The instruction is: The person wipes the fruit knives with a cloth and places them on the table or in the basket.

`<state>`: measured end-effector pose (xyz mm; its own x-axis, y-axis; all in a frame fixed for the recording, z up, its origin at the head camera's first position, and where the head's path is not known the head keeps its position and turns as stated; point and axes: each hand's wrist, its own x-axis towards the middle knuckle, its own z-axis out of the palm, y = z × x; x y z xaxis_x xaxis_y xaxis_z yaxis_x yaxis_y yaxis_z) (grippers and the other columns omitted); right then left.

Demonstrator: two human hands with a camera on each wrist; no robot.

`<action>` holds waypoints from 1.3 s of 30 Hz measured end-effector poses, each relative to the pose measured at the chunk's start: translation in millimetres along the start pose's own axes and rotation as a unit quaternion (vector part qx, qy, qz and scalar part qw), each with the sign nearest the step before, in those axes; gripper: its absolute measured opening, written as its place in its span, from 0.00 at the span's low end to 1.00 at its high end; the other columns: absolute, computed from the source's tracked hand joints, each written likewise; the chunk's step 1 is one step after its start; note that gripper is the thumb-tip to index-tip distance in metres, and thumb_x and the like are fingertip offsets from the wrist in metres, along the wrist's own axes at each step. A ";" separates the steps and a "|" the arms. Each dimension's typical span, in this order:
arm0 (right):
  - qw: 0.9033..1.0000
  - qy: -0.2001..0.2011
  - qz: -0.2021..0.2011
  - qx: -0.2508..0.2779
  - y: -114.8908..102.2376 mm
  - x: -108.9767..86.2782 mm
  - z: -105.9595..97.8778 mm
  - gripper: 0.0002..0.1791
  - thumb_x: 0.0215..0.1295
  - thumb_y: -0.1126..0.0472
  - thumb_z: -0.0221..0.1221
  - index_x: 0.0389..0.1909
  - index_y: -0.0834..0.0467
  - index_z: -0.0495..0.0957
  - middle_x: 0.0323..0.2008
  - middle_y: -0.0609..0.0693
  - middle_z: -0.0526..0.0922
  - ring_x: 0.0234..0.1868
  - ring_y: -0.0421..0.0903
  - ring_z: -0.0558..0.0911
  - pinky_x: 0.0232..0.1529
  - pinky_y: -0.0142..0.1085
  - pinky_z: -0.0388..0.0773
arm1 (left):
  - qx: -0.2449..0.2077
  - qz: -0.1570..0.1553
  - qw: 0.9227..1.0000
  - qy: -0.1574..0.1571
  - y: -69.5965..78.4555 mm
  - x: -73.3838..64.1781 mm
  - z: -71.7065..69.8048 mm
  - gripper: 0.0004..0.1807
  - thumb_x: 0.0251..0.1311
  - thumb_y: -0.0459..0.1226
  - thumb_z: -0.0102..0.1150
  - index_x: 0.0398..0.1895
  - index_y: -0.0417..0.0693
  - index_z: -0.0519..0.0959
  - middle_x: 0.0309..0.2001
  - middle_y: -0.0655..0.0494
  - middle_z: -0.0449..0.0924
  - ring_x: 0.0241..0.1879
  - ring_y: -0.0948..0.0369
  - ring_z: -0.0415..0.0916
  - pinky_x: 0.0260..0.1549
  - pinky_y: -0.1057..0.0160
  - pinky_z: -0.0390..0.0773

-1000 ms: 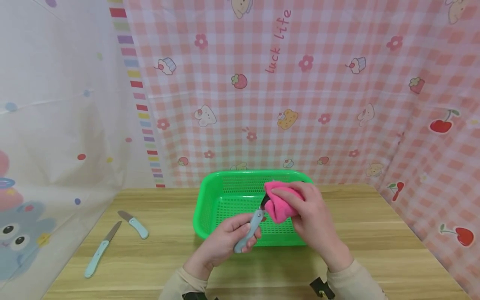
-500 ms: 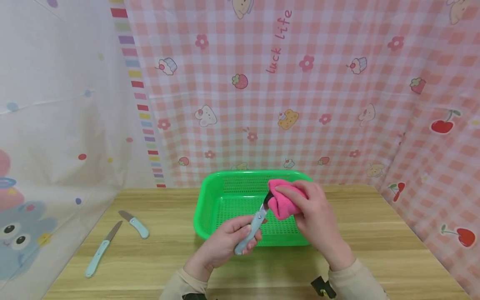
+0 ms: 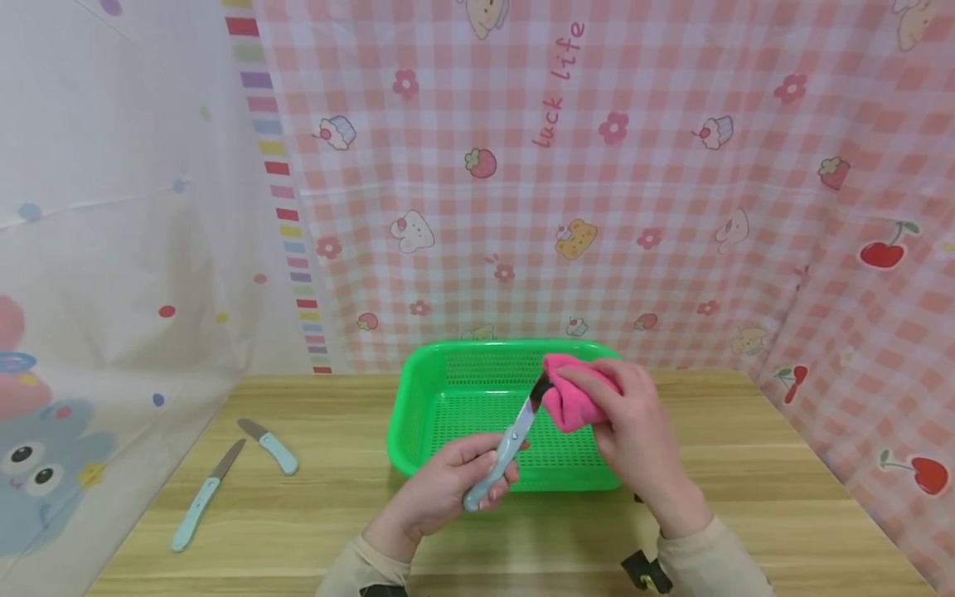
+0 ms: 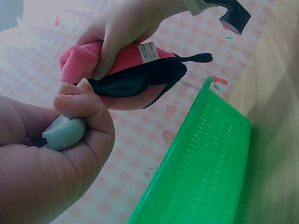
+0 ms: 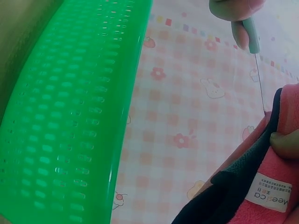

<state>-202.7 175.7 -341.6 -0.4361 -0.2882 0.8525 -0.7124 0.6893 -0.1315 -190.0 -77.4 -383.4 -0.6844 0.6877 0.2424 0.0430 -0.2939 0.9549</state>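
My left hand [image 3: 458,477] grips the pale blue handle of a knife [image 3: 501,460], its blade pointing up and to the right. In my right hand [image 3: 634,423] is a folded cloth [image 3: 570,402], bright pink with a dark side and a white label that shows in both wrist views. The cloth is wrapped about the tip end of the blade, so the tip is hidden. Bare blade shows between handle and cloth. Both hands are above a green basket [image 3: 418,365]. The left wrist view shows the handle's butt end [image 4: 65,133] inside the curled left fingers.
Two more knives with pale blue handles lie on the left of the wooden table [image 3: 313,514]: a longer knife [image 3: 197,510] and a shorter knife [image 3: 276,452]. A pink checked curtain [image 3: 485,207] hangs behind the basket.
The right hand with the cloth has moved slightly up and right, away from the handle. More of the blade is now bare. The left hand has barely moved.
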 end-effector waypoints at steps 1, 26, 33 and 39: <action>1.000 0.001 0.001 0.000 0.3 -0.1 -0.6 0.35 0.44 0.85 0.59 0.52 0.51 0.83 0.44 0.58 0.80 0.45 0.59 0.75 0.40 0.52 0.75 | -0.002 0.001 1.000 -0.001 -0.4 0.1 -0.4 0.21 0.78 0.32 0.37 0.61 0.18 0.63 0.38 0.55 0.76 0.29 0.67 0.70 0.28 0.72 0.71; 1.000 -0.001 -0.003 -0.005 2.2 -5.0 -5.6 0.37 0.42 0.85 0.59 0.53 0.51 0.82 0.43 0.58 0.79 0.43 0.58 0.75 0.41 0.51 0.73 | -0.026 -0.012 0.999 0.023 0.8 2.3 -3.2 0.22 0.78 0.34 0.37 0.65 0.24 0.64 0.37 0.56 0.76 0.29 0.67 0.70 0.27 0.71 0.71; 1.000 -0.020 -0.011 -0.001 -1.7 -3.7 -6.9 0.36 0.45 0.83 0.60 0.55 0.50 0.82 0.44 0.57 0.79 0.45 0.56 0.76 0.40 0.50 0.76 | -0.026 -0.025 0.999 0.035 2.4 3.6 -3.0 0.21 0.79 0.34 0.37 0.65 0.27 0.66 0.36 0.55 0.75 0.29 0.66 0.70 0.28 0.70 0.71; 0.998 -0.020 -0.050 0.015 -10.9 -1.9 -2.2 0.39 0.42 0.84 0.60 0.56 0.48 0.82 0.47 0.54 0.80 0.46 0.55 0.77 0.37 0.49 0.80 | -0.020 -0.025 0.999 0.035 3.0 5.5 -3.8 0.22 0.79 0.34 0.36 0.65 0.24 0.63 0.37 0.54 0.74 0.30 0.65 0.69 0.29 0.70 0.71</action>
<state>-192.8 170.2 -340.7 -0.3828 -0.3820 0.8411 -0.7694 0.6358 -0.0614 -196.4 -77.1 -379.9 -0.7339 0.6545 0.1818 -0.0193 -0.2876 0.9576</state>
